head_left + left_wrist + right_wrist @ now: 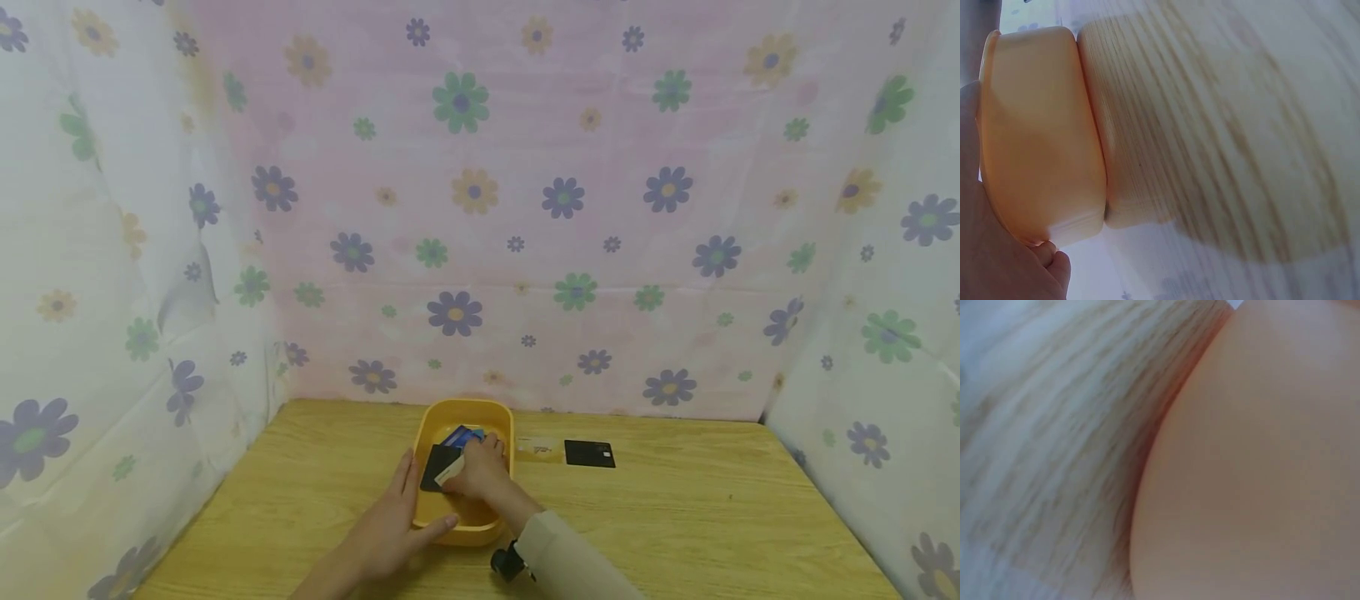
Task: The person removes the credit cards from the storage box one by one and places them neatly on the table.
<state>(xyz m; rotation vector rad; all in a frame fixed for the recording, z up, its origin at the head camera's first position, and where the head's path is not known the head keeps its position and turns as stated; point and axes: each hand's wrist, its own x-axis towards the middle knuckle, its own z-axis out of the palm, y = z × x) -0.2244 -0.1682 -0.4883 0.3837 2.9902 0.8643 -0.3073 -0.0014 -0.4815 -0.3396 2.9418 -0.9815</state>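
While the left hand [384,518] grips the yellow tray [474,536], presumably for steadiness, the right hand [483,469] reaches among cards [438,465], its grasp too hidden to tell.

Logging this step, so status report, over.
Left hand touching yellow tub. Right hand among cards inside; grip unclear. Gold card and black card lie outside, to the right. Nothing visibly blocking.

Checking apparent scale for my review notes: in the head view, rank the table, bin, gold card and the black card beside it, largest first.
1. Table
2. Bin
3. Gold card and black card, unranked: they look about alike, and the bin may hide the gold one's end.
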